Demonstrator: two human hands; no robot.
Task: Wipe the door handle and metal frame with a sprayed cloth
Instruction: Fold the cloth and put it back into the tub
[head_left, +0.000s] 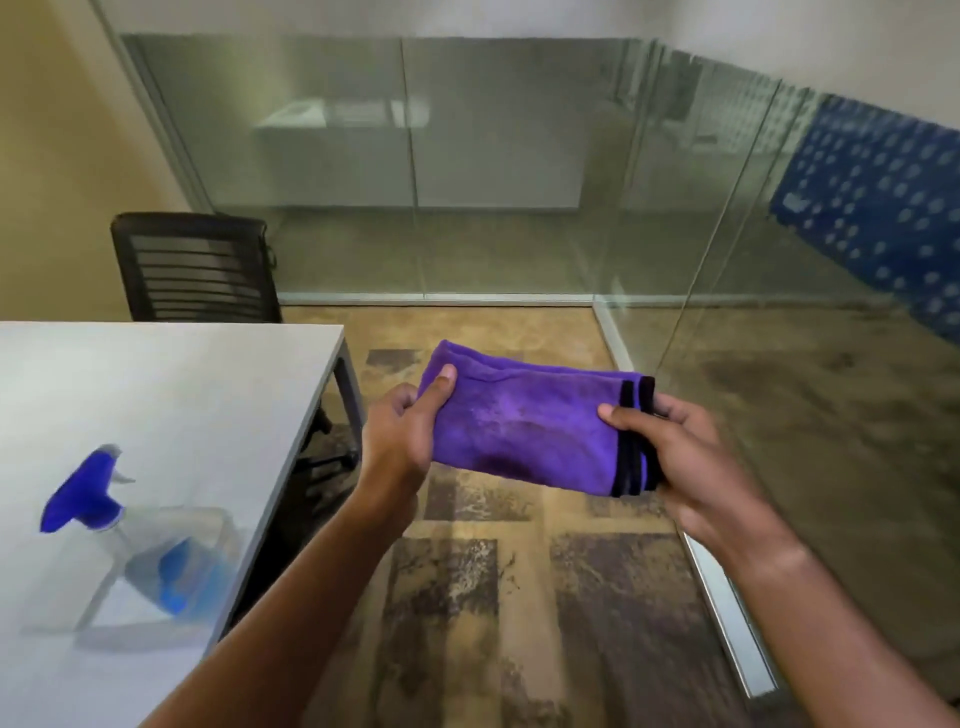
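Note:
A folded purple cloth (524, 421) with black edge stripes is held level in the air above the carpet, with a darker damp patch near its lower middle. My left hand (400, 431) grips its left end, thumb on top. My right hand (691, 457) grips the striped right end, thumb on top as well. A clear spray bottle (156, 551) with a blue trigger head and blue liquid stands on the white table (171, 395) at the left, apart from both hands. No door handle is in view. A metal frame strip (727, 608) runs along the base of the glass wall at the right.
Glass partition walls (519, 166) enclose the room ahead and to the right. A black mesh office chair (197, 267) stands behind the table. Patterned carpet covers the floor below my hands. A blue dotted panel (878, 208) shows through the right glass.

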